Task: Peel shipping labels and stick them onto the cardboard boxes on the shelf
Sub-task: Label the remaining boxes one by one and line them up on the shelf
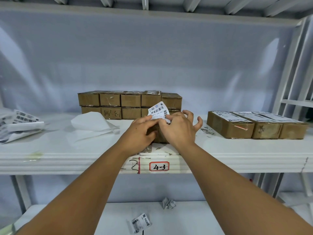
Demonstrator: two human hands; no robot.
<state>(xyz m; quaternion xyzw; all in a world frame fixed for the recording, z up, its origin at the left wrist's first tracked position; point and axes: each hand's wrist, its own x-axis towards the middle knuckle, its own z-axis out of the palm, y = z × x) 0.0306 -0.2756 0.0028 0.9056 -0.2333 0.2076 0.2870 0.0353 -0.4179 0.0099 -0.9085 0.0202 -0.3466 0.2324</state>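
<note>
Pinched the label [158,110] along its lower edge with both grips: left grip [144,131] at the lower left corner, thumb against curled fingers; right grip [177,129] at the lower right, thumb against forefinger, other fingers splayed and hooked in the air around nothing. Held it standing up out of the pinch, long axis rising away and leaning a little right, printed side toward the camera. Held it directly over a box [160,137] at the front of the shelf [67,158], a box mostly hidden beneath the wrists. Could not tell contact between the label's bottom edge and the box top, nor any backing left on it. Judged the target as straight below rather than off to a side: stack of boxes [130,104] just behind, labelled boxes [254,126] well apart to the right, backing paper [93,124] to the left. Judged both grips about equally near, so likely a lowering and a smoothing along that long axis, with skew the main risk.
</note>
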